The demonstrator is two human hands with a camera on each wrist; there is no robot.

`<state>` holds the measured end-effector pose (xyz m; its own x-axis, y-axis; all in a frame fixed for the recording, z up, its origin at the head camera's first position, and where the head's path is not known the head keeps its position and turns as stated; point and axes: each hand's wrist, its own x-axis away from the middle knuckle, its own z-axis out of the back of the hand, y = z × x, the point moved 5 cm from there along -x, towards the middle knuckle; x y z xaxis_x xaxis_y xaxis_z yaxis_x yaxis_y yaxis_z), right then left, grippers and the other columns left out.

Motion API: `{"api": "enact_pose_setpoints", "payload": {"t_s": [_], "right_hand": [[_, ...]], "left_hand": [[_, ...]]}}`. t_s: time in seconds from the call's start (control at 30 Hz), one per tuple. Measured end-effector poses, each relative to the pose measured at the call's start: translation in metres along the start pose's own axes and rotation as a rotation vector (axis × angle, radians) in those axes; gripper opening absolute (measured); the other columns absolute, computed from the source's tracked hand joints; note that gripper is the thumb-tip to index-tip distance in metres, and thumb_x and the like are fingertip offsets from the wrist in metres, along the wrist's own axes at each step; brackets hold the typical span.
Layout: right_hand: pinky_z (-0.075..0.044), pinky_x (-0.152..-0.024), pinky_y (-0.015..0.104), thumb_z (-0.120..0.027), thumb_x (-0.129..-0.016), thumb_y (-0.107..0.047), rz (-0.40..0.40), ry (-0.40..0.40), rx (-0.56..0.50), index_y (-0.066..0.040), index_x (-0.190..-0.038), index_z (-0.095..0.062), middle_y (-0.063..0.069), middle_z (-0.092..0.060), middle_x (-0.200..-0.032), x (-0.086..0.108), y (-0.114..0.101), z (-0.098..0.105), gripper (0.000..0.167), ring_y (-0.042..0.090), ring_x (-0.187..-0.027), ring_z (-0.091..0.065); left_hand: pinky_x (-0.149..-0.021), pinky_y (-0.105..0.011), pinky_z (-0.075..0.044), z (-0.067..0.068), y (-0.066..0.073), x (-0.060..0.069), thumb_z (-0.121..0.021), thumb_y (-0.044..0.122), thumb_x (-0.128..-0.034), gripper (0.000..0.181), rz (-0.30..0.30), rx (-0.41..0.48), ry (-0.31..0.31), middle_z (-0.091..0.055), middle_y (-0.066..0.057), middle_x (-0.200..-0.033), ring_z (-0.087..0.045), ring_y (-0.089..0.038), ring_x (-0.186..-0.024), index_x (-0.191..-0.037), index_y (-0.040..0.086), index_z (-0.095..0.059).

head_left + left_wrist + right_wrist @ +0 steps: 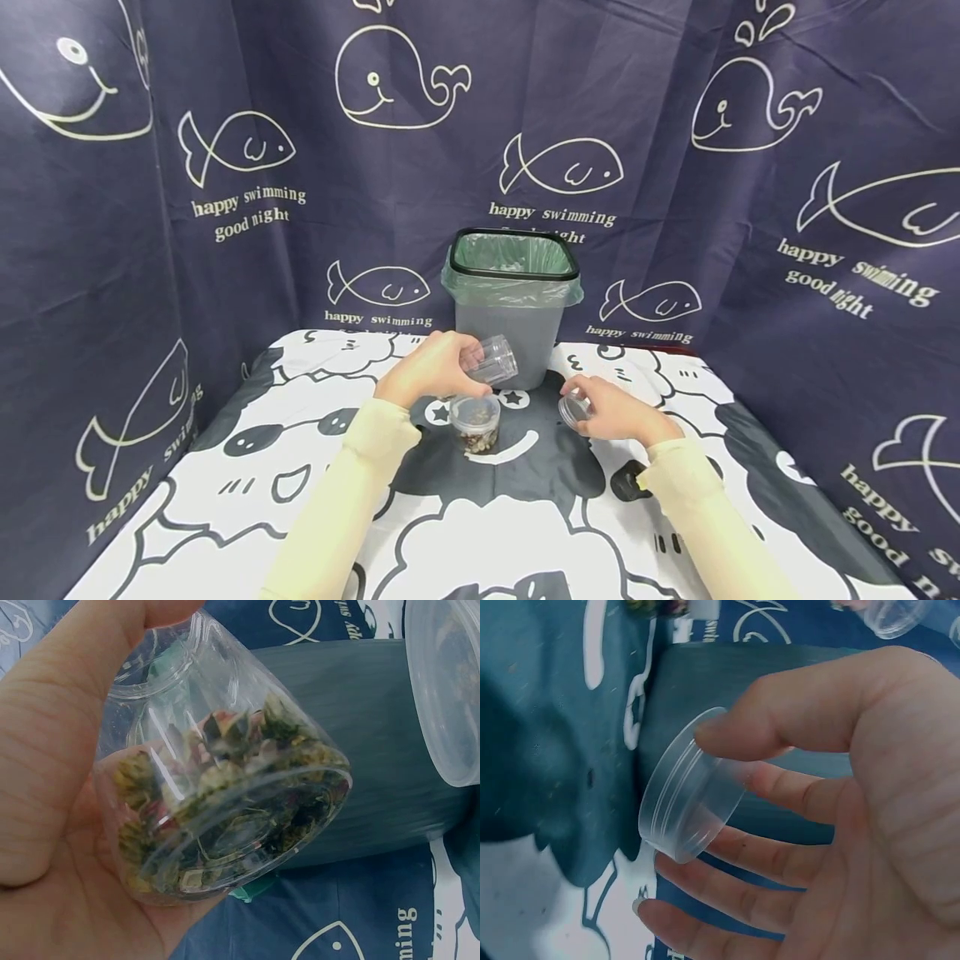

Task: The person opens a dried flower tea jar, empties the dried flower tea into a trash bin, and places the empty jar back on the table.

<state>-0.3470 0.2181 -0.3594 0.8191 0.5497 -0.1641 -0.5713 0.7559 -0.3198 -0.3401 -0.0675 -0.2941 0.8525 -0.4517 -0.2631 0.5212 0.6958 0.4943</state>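
Observation:
My left hand [438, 367] grips a clear plastic jar [492, 360], tilted, above a small tub. Dried flower pieces [285, 735] show through the jar's wall in the left wrist view. The tub [476, 408] stands on the cloth with brown dried bits in it; its pale translucent rim [450, 682] is at the right of the left wrist view. To the right, my right hand [618, 411] pinches a clear round screw lid [694, 787] between thumb and fingers, with the other fingers spread below it. The lid is apart from the jar.
A grey trash bin [510, 337] with a black rim and green liner [498, 250] stands right behind the jar and tub. White cloth [315, 450] with cartoon sheep covers the table. Dark blue curtains [420, 183] with fish prints enclose the back and both sides.

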Motion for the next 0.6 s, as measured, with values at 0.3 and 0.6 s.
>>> {"api": "enact_pose_setpoints", "payload": {"t_s": [0.3,0.6], "right_hand": [[-0.052,-0.088,0.05,-0.077,-0.069,-0.009,-0.131,-0.071,0.094,-0.012,-0.125,-0.061,0.013,-0.061,-0.108,0.014,0.016,-0.02,0.058,0.025,-0.093,-0.059],[-0.051,-0.086,0.046,-0.077,-0.072,-0.011,-0.187,-0.136,0.152,-0.012,-0.126,-0.063,0.01,-0.06,-0.109,0.024,0.02,-0.033,0.055,0.02,-0.088,-0.056]], "left_hand": [[-0.085,-0.03,-0.055,-0.002,-0.002,0.001,-0.091,0.036,-0.0701,0.045,0.011,-0.007,0.005,-0.073,0.008,-0.092,-0.066,-0.007,-0.084,-0.106,0.015,-0.073],[-0.087,-0.031,-0.055,-0.003,-0.002,-0.001,-0.09,0.036,-0.0713,0.047,0.009,0.01,-0.013,-0.073,0.006,-0.095,-0.066,-0.009,-0.088,-0.109,0.014,-0.073]]}}
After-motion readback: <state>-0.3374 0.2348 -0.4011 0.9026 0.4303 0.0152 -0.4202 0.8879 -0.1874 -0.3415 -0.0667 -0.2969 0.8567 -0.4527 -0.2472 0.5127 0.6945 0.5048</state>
